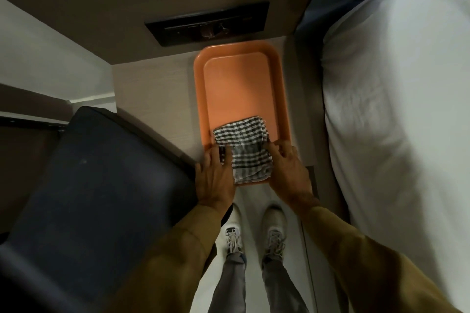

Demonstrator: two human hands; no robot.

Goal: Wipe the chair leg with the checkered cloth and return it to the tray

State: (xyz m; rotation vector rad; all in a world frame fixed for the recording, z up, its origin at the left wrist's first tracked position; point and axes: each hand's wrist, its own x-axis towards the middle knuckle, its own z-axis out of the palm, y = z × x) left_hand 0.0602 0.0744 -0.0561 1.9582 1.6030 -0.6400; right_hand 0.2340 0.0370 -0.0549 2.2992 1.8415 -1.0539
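Note:
A folded black-and-white checkered cloth [244,148] lies at the near end of an orange tray [236,84] on a pale nightstand top. My left hand [215,176] rests on the cloth's left edge and the tray's near-left corner, fingers spread. On the cloth's right edge sits my right hand [290,168], its fingertips touching the fabric. Whether either hand pinches the cloth, I cannot tell. A dark blue chair seat [96,185] stands at the left; its legs are hidden beneath the seat.
A white bed [396,109] runs along the right side. A black socket panel [207,23] is set in the wall behind the tray. My two white shoes [254,231] stand on the floor below the nightstand edge.

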